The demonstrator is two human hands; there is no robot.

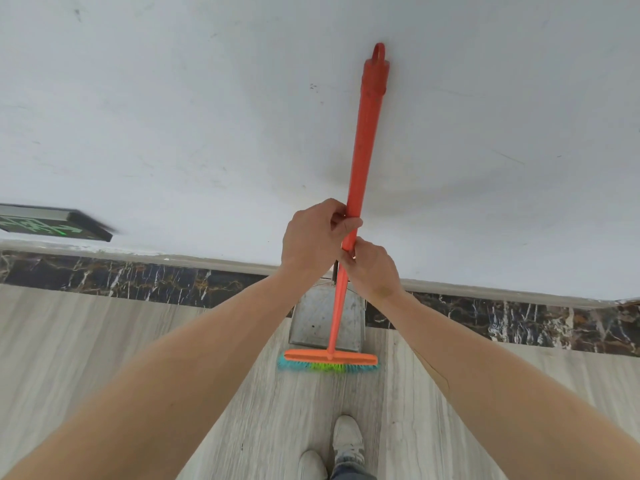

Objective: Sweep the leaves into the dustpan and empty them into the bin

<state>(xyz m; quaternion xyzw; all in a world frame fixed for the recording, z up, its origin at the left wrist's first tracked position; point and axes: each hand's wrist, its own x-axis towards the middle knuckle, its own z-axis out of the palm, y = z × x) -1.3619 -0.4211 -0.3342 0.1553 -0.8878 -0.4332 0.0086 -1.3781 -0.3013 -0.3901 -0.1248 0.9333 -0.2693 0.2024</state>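
Step in hand: judged as start or finish of a sweep, broom (349, 216) held upright at the wall (173, 98); no way to tell which from this view alone.
Left hand (311, 237): wrapped round the orange handle, fingers curled about the shaft, thumb across the front.
Right hand (372, 268): directly below the left, touching it, fingers closed on the same handle.
Broom head (329, 358): orange bar with blue and green bristles, resting on the pale wood-grain floor (104, 341), parallel to the wall, just in front of the dustpan's open lip.
Handle top: hanging loop up against the white wall, well above both hands.
Dustpan (311, 317): grey metal, standing on the floor against the dark marble skirting (138, 278), mouth towards the feet, own handle partly hidden behind the hands.
Dustpan contents: a few dark specks on the tray; no leaves made out.
Leaves: none visible on the floor shown.
Bin: not in view.
Next move, as judged: if leaves remain out of view, broom to be carried to them and bristles drawn towards the pan's lip; if the pan is already loaded, one hand freed for the pan's handle, pan kept level on the way to the bin.
Other: green-lit sign (52, 225) low on the wall at left; two pale shoes (346, 438) at the bottom edge.
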